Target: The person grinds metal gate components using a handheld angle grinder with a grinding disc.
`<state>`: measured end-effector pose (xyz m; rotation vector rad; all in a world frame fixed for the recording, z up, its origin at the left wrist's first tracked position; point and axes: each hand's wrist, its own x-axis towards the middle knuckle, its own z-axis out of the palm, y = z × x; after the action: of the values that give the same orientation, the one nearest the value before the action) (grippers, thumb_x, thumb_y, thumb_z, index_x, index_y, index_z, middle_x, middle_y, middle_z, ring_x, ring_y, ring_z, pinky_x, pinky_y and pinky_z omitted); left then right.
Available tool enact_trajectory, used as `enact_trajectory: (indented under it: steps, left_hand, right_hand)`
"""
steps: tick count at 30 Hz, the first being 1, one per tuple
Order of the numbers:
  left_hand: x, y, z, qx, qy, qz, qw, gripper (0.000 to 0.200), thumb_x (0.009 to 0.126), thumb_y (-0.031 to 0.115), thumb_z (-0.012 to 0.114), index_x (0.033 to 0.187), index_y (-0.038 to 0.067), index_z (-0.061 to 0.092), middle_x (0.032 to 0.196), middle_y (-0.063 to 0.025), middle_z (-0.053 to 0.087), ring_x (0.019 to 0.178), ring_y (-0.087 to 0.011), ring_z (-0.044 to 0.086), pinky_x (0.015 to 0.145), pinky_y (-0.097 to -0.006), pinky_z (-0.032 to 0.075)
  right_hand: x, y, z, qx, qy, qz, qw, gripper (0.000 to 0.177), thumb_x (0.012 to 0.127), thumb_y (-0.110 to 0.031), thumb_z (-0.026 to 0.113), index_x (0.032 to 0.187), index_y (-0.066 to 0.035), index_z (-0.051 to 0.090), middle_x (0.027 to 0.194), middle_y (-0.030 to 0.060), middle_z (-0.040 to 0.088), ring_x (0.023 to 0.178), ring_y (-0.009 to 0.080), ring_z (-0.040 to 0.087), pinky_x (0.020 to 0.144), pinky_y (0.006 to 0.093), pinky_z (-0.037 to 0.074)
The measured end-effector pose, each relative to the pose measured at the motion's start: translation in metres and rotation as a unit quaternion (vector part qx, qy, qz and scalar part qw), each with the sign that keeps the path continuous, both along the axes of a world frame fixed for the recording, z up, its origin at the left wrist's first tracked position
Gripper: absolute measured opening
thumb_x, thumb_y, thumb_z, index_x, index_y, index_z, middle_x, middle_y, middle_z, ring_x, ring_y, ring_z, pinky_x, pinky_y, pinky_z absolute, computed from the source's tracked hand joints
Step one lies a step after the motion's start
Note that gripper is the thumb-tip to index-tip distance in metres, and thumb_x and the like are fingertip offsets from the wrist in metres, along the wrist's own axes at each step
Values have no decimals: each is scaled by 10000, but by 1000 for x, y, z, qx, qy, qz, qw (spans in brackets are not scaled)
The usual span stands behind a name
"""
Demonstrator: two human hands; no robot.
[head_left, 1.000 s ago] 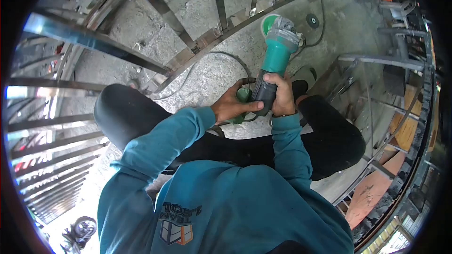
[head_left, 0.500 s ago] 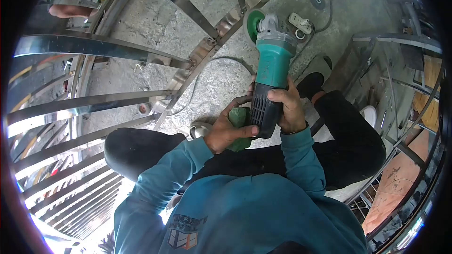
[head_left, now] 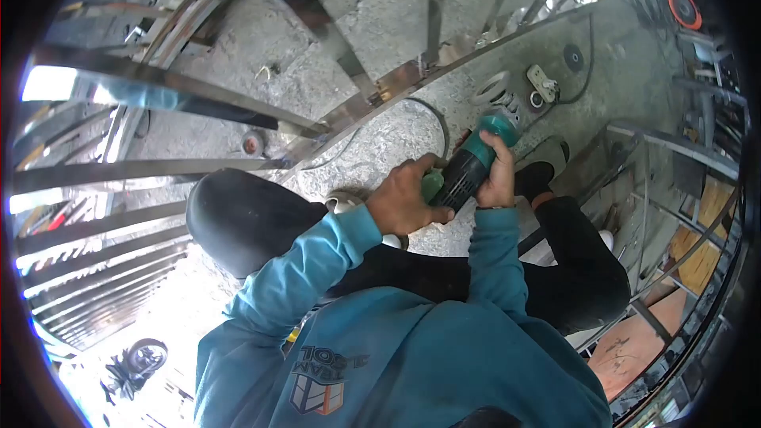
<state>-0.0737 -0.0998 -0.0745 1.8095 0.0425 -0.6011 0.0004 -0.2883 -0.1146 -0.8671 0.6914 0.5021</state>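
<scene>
An angle grinder [head_left: 462, 171] with a teal front and a black slotted rear housing lies between my two hands, its head pointing away and to the right. My right hand [head_left: 497, 174] is wrapped round the body from the right, thumb on the teal part. With my left hand [head_left: 406, 196] I grip the rear end, the thumb across its tip. A green block [head_left: 432, 185] is pinched between that palm and the housing, mostly hidden by the fingers. At the head, the disc [head_left: 492, 88] looks like a pale, blurred ring.
A metal frame with several bars [head_left: 317, 32] stands across the left and front. On the concrete floor are a white power strip [head_left: 542, 82], a dark disc [head_left: 572, 56] and a cable [head_left: 590, 47]. Metal frames [head_left: 674, 147] and an orange-rimmed disc [head_left: 684, 9] are at right.
The grinder has tilted, its head swinging right and away from me, and its disc now looks pale instead of green. Both hands stay on it; the left hand covers more of the green block.
</scene>
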Motion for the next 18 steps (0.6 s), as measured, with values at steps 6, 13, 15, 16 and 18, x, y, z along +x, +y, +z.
enact_trajectory:
  steps: [6,13,15,16,18]
  left_hand:
    - [11,40,23,90,-12,1,996,767,672,212,882,1340,61,536,1055,-254,679,1033,-434,658,933,-475,515]
    - [5,63,18,130,-13,1,991,765,658,181,858,1348,60,550,1050,-281,676,1054,-453,652,952,-485,516]
    - [2,66,16,126,-11,-6,992,763,658,182,858,1347,62,553,1053,-282,675,1058,-450,652,955,-483,516]
    - [-1,67,15,140,-12,-6,990,765,657,184,858,1348,65,553,1056,-281,675,1057,-449,652,958,-480,517]
    - [-4,71,14,153,-14,-8,988,767,656,185,858,1349,68,552,1058,-281,676,1057,-448,653,961,-478,517]
  right_hand:
    - [8,51,-19,-19,-20,58,998,365,885,-302,678,1058,11,603,955,187,673,843,280,685,740,405,588]
    - [1,79,-37,61,8,10,998,366,856,-246,684,1105,-16,545,925,118,619,829,278,679,745,449,601]
    - [-3,82,-41,57,9,17,998,353,855,-242,682,1096,-24,542,918,107,605,833,275,675,739,448,600]
    - [-4,84,-43,57,11,25,998,340,854,-238,679,1087,-33,540,912,95,591,836,272,672,734,447,600]
    - [-9,88,-42,44,0,35,998,347,851,-255,686,1075,-29,548,932,100,607,853,268,668,755,426,592]
